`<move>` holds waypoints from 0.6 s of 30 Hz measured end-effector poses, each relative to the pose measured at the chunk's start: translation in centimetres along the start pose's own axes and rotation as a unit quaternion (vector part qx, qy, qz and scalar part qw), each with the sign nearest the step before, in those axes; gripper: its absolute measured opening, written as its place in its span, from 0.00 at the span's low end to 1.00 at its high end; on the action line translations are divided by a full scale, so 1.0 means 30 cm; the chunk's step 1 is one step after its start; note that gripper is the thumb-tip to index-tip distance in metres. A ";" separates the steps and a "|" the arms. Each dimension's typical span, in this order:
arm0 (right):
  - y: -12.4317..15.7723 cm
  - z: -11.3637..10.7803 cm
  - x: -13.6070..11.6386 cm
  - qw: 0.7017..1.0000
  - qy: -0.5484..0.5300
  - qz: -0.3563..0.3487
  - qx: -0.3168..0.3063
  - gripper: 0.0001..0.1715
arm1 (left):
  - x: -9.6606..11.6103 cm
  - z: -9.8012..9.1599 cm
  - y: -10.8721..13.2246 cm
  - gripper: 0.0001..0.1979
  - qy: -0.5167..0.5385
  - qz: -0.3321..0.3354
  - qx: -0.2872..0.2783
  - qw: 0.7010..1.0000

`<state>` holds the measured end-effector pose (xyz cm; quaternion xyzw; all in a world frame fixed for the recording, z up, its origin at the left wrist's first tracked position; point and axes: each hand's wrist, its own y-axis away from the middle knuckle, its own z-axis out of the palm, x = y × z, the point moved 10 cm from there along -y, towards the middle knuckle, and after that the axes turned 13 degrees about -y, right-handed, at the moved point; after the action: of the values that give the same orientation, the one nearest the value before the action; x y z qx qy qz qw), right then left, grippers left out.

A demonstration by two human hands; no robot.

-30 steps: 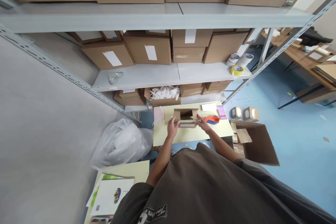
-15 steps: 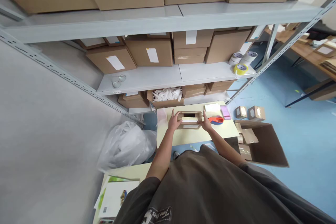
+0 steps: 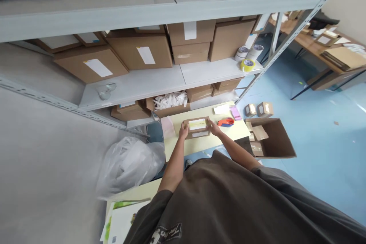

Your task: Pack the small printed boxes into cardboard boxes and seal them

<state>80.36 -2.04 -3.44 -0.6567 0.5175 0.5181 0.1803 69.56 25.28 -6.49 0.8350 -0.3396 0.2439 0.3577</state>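
Observation:
A small cardboard box [image 3: 196,134] lies on the pale yellow table [image 3: 188,147], its top flaps folded nearly shut with a thin dark line between them. White labels show on its top and front side. My left hand [image 3: 183,130] grips the box's left end, fingers curled round the corner. At the opposite end my right hand [image 3: 213,127] holds the box by its upper edge. Just right of that hand lies an orange-red and blue tool [image 3: 225,122], too small to name surely. Behind it are a white paper [image 3: 221,109] and a purple item [image 3: 235,113].
Shelving [image 3: 137,82] with cartons stands in front, tape rolls [image 3: 247,65] at its right end. A large open carton [image 3: 276,141] holding small boxes is on the floor at right. A clear plastic bag [image 3: 128,164] bulges at left. Printed sheets [image 3: 126,217] lie lower left.
Both hands have pressed the box's top flaps inward, and the dark opening has narrowed to a thin line. The camera view has shifted to the right.

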 end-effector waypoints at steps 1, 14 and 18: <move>0.007 0.006 -0.006 1.000 -0.001 -0.002 -0.001 0.38 | -0.019 0.006 -0.001 0.35 0.013 0.005 0.000 1.000; 0.100 -0.014 0.130 0.998 -0.023 0.055 0.030 0.38 | -0.059 0.141 -0.001 0.31 0.027 0.008 0.051 0.998; 0.038 0.057 0.111 0.995 -0.063 0.065 0.031 0.40 | -0.111 0.096 -0.022 0.30 0.047 0.006 0.081 0.996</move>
<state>78.29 -2.82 -6.67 -0.5819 0.5621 0.5530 0.1991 68.37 24.73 -10.76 0.8469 -0.3066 0.3117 0.3027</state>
